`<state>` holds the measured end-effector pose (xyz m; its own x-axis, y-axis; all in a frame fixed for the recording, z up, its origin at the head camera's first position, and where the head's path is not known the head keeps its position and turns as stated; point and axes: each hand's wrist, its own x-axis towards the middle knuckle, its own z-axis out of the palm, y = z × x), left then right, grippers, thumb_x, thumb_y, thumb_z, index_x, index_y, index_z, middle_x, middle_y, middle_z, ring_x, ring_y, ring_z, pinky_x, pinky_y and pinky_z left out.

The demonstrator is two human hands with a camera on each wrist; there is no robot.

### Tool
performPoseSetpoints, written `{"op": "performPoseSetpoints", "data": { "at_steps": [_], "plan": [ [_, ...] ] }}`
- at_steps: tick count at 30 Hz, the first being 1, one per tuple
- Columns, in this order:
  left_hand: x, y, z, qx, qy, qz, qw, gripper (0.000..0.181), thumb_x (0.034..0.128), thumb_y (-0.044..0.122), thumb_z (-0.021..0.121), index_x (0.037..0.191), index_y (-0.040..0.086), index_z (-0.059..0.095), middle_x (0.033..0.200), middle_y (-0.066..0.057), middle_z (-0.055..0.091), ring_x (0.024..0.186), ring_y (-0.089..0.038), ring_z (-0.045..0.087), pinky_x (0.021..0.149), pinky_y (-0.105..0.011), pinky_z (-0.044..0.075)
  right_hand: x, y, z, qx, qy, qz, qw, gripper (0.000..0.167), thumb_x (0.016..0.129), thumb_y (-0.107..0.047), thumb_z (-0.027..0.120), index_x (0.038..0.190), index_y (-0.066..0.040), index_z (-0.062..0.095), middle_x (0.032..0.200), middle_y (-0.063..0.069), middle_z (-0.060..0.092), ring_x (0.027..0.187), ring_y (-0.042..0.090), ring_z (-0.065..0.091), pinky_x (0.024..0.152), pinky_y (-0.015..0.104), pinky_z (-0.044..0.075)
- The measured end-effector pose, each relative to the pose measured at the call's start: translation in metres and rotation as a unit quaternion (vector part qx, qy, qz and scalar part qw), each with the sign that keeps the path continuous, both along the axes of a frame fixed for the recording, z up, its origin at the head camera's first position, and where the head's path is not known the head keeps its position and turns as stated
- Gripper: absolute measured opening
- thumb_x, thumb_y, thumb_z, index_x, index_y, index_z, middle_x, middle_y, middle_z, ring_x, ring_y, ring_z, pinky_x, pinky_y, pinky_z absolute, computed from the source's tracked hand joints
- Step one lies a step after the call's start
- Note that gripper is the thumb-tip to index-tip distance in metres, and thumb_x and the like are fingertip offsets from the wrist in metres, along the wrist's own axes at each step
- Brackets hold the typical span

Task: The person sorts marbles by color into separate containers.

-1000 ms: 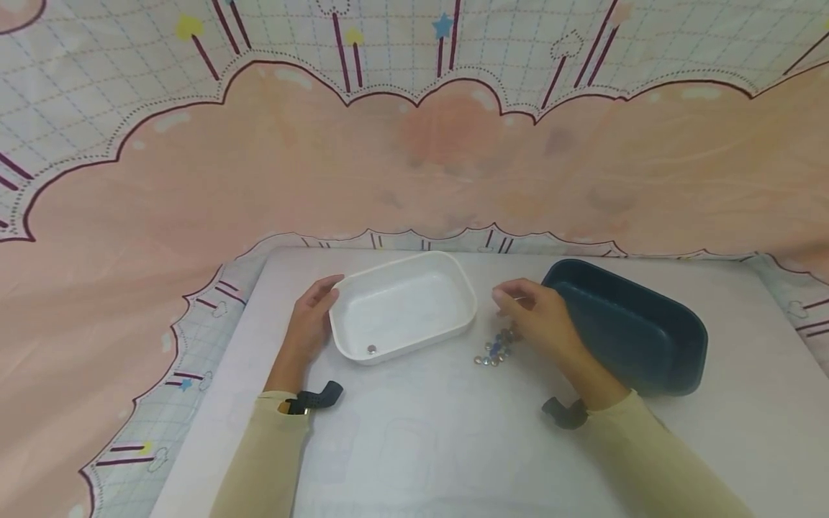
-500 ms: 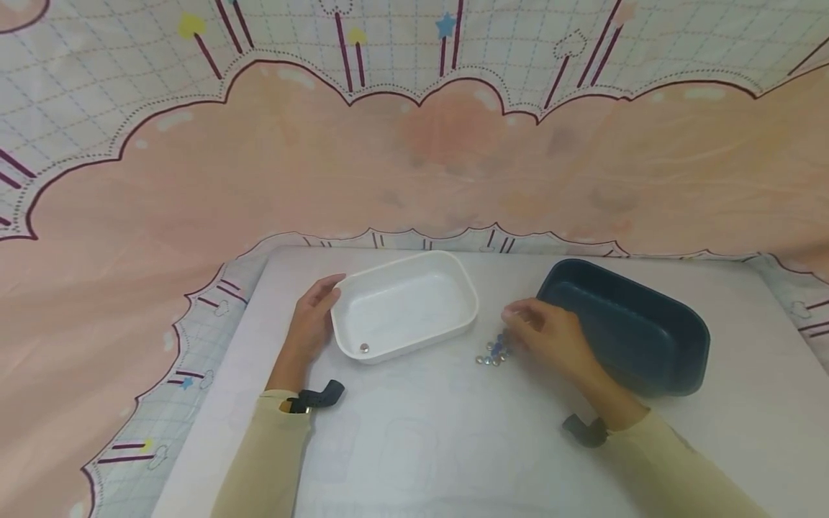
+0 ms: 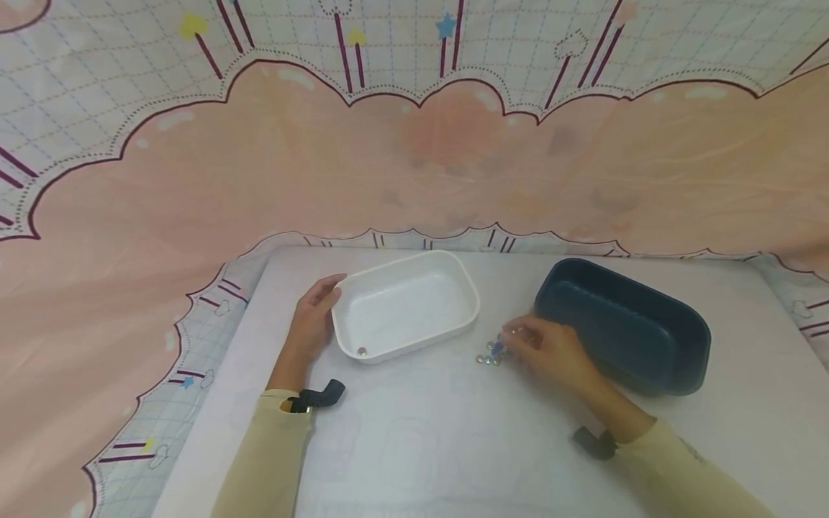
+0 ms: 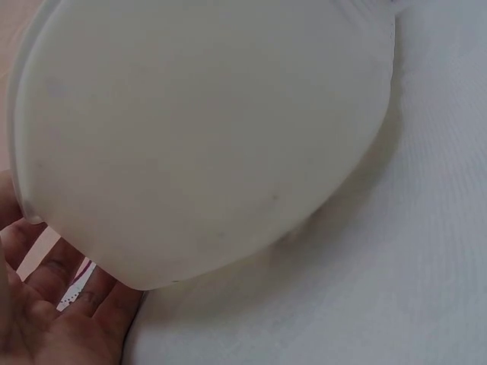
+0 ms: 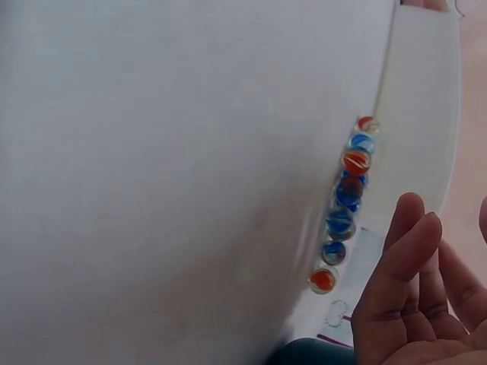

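The white tray [image 3: 401,306] is gripped at its left end by my left hand [image 3: 309,331], thumb at the rim; in the left wrist view the fingers of that hand [image 4: 65,304] lie against the tray's outer side [image 4: 205,144]. One marble [image 3: 362,352] lies in the tray's near left corner. Between the trays, several glass marbles [image 3: 488,358] are clustered on the table. My right hand [image 3: 550,350] is just right of them, fingers bent loosely. In the right wrist view, orange and blue marbles [image 5: 340,222] lie beside this hand [image 5: 418,296], with a gap between thumb and fingers.
A dark blue tray [image 3: 628,324] stands right of the marbles, close behind my right hand and forearm. The white table [image 3: 414,446] reaches toward the front, and a patterned cloth [image 3: 388,165] hangs behind it.
My right hand has moved right and nearer the table's front, beside the marble cluster. The marble inside the white tray has rolled slightly left. My left hand keeps its hold.
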<state>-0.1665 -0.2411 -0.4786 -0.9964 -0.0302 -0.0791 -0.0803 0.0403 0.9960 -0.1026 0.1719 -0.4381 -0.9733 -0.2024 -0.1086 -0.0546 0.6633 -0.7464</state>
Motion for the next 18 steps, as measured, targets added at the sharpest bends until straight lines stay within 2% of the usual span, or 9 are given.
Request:
{"op": "performPoseSetpoints", "data": {
  "at_steps": [4, 10, 15, 18],
  "plan": [
    [0.000, 0.000, -0.001, -0.005, 0.000, -0.001, 1.0000, 0.042, 0.1074, 0.029, 0.052, 0.146, 0.013, 0.052, 0.155, -0.006, 0.050, 0.140, -0.022, 0.052, 0.107, -0.020, 0.051, 0.003, -0.001, -0.003, 0.018, 0.002, 0.002, 0.9998, 0.025, 0.095, -0.033, 0.072, 0.117, -0.020, 0.072, 0.092, 0.000, 0.071, 0.074, 0.016, 0.063, 0.059, 0.028, 0.055],
    [-0.001, -0.001, -0.003, -0.008, 0.001, 0.000, 1.0000, 0.042, 0.1068, 0.030, 0.053, 0.146, 0.014, 0.053, 0.154, -0.005, 0.051, 0.139, -0.020, 0.052, 0.104, -0.017, 0.051, 0.004, 0.000, -0.009, 0.050, 0.010, 0.008, 0.9987, 0.031, 0.094, -0.036, 0.073, 0.120, -0.019, 0.074, 0.106, 0.000, 0.075, 0.088, 0.017, 0.060, 0.072, 0.029, 0.051],
    [-0.001, -0.001, -0.003, -0.005, 0.001, -0.004, 1.0000, 0.044, 0.1069, 0.031, 0.053, 0.147, 0.014, 0.052, 0.155, -0.006, 0.050, 0.138, -0.021, 0.053, 0.103, -0.017, 0.052, 0.006, 0.002, -0.010, 0.058, -0.004, 0.008, 0.9983, 0.027, 0.094, -0.036, 0.073, 0.117, -0.021, 0.074, 0.112, 0.001, 0.076, 0.093, 0.018, 0.063, 0.078, 0.031, 0.052],
    [-0.001, -0.002, -0.002, -0.005, -0.002, -0.003, 1.0000, 0.044, 0.1069, 0.032, 0.053, 0.147, 0.014, 0.052, 0.156, -0.006, 0.049, 0.139, -0.021, 0.053, 0.103, -0.017, 0.052, 0.006, 0.002, -0.011, 0.062, -0.017, 0.007, 0.9979, 0.025, 0.094, -0.037, 0.072, 0.115, -0.024, 0.074, 0.109, 0.000, 0.076, 0.096, 0.018, 0.064, 0.079, 0.031, 0.053]
  ]
}}
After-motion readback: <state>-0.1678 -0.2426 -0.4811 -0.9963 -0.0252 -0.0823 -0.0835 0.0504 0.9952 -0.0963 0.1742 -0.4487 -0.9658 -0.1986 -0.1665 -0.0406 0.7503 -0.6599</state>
